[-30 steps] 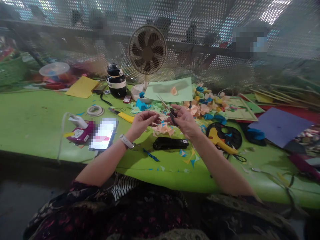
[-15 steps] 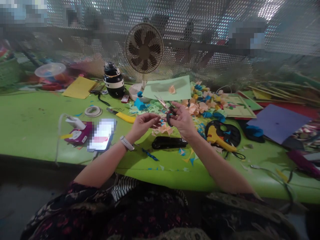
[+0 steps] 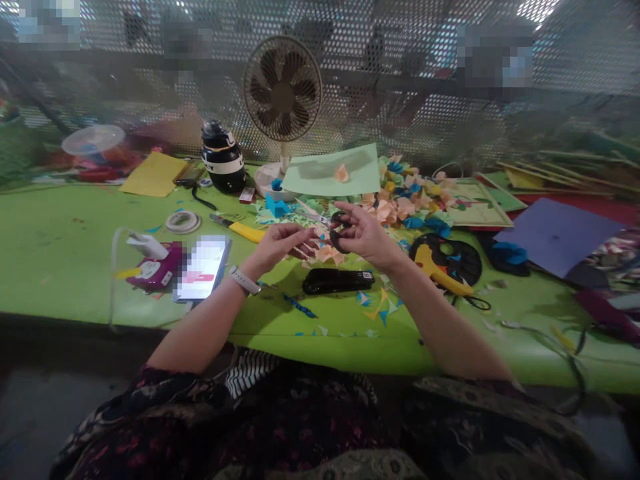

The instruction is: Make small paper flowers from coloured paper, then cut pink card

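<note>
My right hand (image 3: 364,232) grips a pair of black-handled scissors (image 3: 327,220), blades pointing left and lying nearly level. My left hand (image 3: 280,243) is pinched shut on a small peach paper piece (image 3: 306,248) just below the blades. Both hands hover above a heap of peach paper bits (image 3: 327,255) on the green table (image 3: 70,247). A black stapler-like tool (image 3: 336,281) lies just in front of my hands. A white watch sits on my left wrist.
A phone (image 3: 203,268) and a pink item with a white charger (image 3: 150,263) lie at left. Tape roll (image 3: 183,221), yellow cutter (image 3: 245,231), desk fan (image 3: 281,93), black bottle (image 3: 223,159), green sheet (image 3: 333,175), paper flowers (image 3: 405,200), glue gun (image 3: 440,270), purple paper (image 3: 555,237).
The scissors have swung from pointing up-left to lying nearly flat, pointing left. Both hands stayed close together; the view drifted slightly.
</note>
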A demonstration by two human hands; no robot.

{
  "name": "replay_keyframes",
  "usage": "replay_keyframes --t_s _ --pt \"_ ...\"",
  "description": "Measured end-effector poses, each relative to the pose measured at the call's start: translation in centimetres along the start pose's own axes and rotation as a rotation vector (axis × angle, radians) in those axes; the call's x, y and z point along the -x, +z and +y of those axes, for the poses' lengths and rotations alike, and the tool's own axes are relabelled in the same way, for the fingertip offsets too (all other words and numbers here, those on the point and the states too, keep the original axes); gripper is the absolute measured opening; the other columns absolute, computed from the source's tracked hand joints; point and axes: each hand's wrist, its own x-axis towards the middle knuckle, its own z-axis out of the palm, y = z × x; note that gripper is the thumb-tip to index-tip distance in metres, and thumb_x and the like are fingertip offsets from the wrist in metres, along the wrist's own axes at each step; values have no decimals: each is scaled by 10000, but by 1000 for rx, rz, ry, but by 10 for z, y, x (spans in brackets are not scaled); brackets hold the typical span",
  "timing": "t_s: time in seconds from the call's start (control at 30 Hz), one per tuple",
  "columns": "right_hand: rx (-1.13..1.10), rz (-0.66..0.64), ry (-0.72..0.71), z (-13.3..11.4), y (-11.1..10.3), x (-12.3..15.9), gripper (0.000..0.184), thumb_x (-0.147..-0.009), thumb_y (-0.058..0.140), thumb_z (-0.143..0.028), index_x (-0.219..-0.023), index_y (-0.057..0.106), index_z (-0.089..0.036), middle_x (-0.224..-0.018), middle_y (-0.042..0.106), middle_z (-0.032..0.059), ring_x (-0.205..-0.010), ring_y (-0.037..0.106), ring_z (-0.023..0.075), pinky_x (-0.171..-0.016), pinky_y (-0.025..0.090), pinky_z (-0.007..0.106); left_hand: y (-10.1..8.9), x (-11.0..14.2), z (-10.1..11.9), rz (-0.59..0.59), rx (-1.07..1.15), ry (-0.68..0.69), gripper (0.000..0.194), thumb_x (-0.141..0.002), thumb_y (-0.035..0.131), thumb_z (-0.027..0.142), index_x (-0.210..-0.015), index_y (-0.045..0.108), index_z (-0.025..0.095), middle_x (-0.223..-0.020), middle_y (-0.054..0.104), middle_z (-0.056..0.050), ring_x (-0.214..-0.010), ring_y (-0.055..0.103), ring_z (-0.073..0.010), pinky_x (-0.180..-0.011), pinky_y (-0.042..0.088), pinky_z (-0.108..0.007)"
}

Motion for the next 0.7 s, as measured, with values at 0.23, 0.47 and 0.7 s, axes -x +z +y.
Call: replay_keyframes --t_s 0.23,0.47,0.7 --pt "93 -42 19 0 -3 2 815 -667 806 -219 -1425 504 -226 -1203 556 91 -780 644 120 -682 599 273 -1 -1 -1 -51 -95 -24 394 -715 833 501 -836 776 130 -797 786 -110 -605 720 -151 -551 580 -225" --pt "111 3 -39 -6 -5 1 745 -665 802 -236 -1365 548 -243 -1121 590 63 -789 637 128 -733 611 300 -2 -4 -11 -112 -81 -43 364 -716 846 467 -841 762 136 -786 781 -96 -628 727 -149 -621 611 -255" --pt "74 28 -70 -5 -3 0 731 -662 803 -257 -1346 545 -252 -1098 609 38 -756 638 117 -796 621 341 3 -4 -13 -190 -97 9 345 -711 842 475 -794 756 151 -799 781 -78 -685 719 -138 -696 606 -270"
